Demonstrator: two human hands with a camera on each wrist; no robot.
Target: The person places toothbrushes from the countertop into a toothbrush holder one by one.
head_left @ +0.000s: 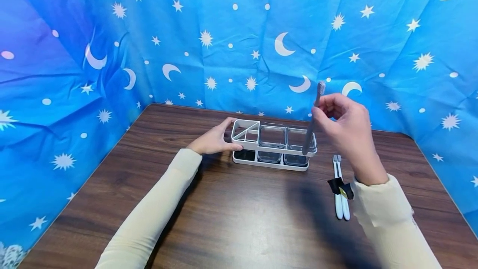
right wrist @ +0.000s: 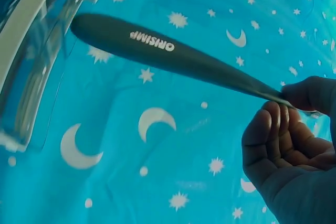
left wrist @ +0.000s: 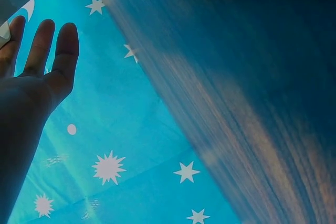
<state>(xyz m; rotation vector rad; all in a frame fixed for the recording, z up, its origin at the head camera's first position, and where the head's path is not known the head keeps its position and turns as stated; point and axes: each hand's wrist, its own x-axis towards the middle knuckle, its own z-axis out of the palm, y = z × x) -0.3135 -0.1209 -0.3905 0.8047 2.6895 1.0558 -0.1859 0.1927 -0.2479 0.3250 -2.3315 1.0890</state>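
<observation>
In the head view, a white toothbrush holder (head_left: 244,147) with clear cups and a divided left compartment stands on the table. My left hand (head_left: 214,139) holds its left end, thumb in front and fingers behind. In the left wrist view several fingers of the left hand (left wrist: 39,64) extend beside the white frame. My right hand (head_left: 347,123) pinches a dark grey toothbrush (head_left: 310,132) near its neck, bristles up, handle slanting down by the holder's right end. The right wrist view shows the toothbrush handle (right wrist: 157,51) with white lettering; whether it touches the holder I cannot tell.
Two white toothbrushes (head_left: 338,206) with grey heads lie on the table at the right, a black tie (head_left: 336,186) around them. A brown wooden table (head_left: 239,219) bears everything. A blue cloth (head_left: 224,24) with moons and stars hangs behind and along the sides.
</observation>
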